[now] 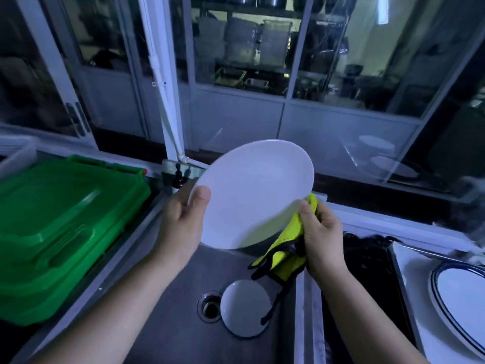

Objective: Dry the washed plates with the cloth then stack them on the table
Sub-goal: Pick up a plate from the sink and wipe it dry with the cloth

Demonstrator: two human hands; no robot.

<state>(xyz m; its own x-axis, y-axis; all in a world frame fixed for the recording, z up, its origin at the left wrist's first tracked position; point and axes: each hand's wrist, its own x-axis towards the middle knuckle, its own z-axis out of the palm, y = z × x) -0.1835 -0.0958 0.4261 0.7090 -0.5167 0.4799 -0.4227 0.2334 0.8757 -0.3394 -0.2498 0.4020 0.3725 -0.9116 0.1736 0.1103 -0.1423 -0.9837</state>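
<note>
A glazed partition (288, 74) fills the far side, and the shelves and containers behind its panes are dim, blurred and hard to make out. Below it a steel sink (162, 324) runs toward the viewer, its near edge cut off by the frame. To the left lies a stack of green trays (60, 227), cut off at the left edge. Above the basin a white plate (252, 193) is held tilted, its face toward the viewer. The left hand (181, 222) grips its left rim, thumb on the face and fingers hidden behind. The right hand (321, 240) is closed on a yellow cloth (286, 243) with dark edging, pressing it against the plate's lower right rim; part of the cloth is hidden under the plate, the rest hangs down, and a dark strip trails from it toward the basin. At the right edge a blue-rimmed plate (462, 292) sits on a white surface, only partly in view. On the sink floor a round grey disc (245, 308) lies just beside the open drain (210, 307), overlapping its right side.
</note>
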